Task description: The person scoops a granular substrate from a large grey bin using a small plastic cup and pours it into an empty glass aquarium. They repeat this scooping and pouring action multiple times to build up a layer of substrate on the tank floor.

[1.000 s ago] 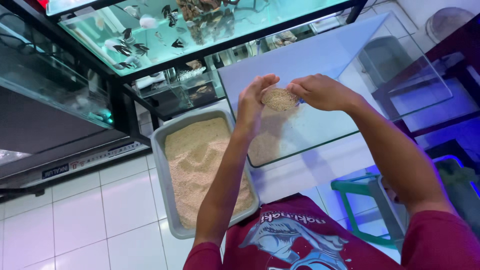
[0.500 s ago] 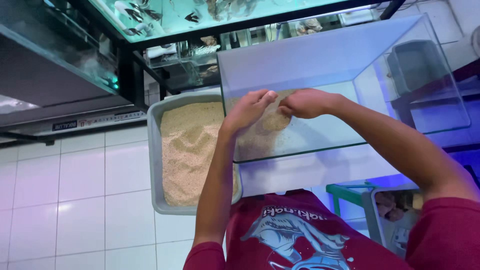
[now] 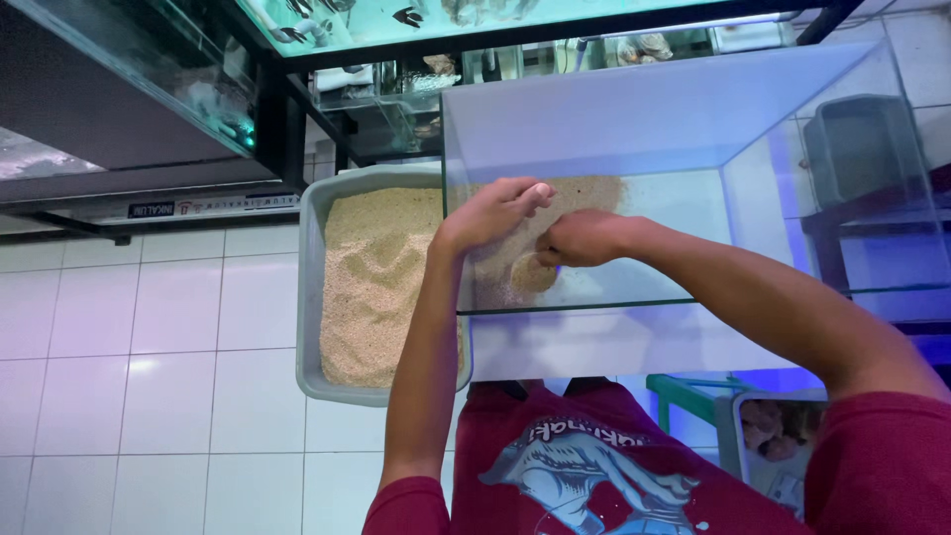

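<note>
Floor [image 3: 149, 327] of large white glossy tiles with thin grout lines, a soft glare patch at left and a violet cast. Along the top, a black metal rack [image 3: 287, 129] carrying lit fish tanks [image 3: 416, 20] with greenish water and dark fish. Under its shelf, smaller glass tanks [image 3: 386, 109] in shadow. At right, a grey tub [image 3: 862, 144] seen through glass. At lower right, a green frame [image 3: 684, 391] beside a container of shells [image 3: 778, 436], under blue light.
</note>
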